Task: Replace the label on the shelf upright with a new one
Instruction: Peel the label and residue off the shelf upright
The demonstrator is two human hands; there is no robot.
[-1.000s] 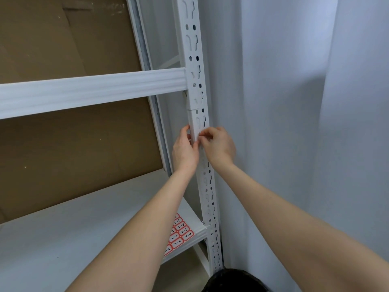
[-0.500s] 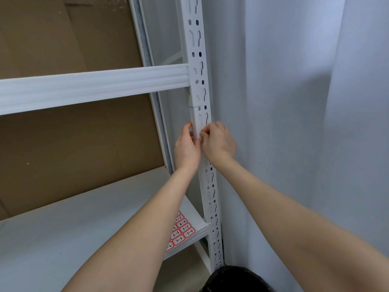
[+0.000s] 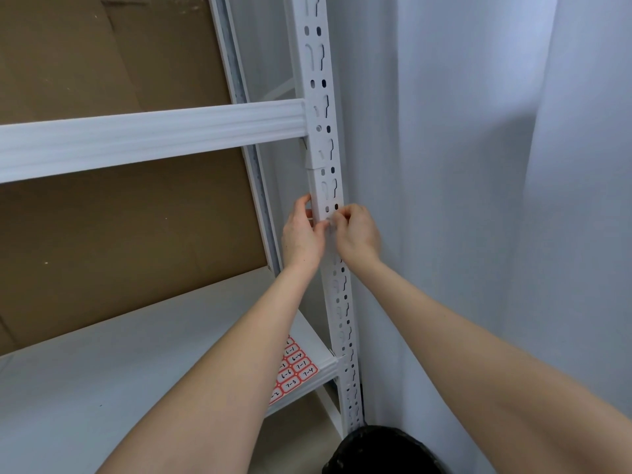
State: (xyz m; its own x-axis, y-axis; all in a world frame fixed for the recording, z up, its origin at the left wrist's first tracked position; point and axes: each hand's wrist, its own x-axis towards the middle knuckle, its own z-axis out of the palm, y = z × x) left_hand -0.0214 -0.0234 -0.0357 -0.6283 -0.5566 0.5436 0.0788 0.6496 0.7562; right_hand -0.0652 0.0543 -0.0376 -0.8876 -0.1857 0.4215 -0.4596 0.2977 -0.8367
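Upright (image 3: 319,131) gripped at edge by left hand (image 3: 302,236), right hand (image 3: 359,234) pinching small label (image 3: 329,220) on its face, numbered sheet (image 3: 295,367) lying on shelf (image 3: 102,371) below

Head-worn camera faces forward, close to upright (image 3: 314,138).

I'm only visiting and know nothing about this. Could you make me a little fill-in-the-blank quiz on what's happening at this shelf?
1. The left hand and right hand meet on the shelf upright, just ____ the horizontal beam.
2. The sheet of labels lies on the lower ____.
3. Its labels have ____ borders.

Missing words: below; shelf; red.
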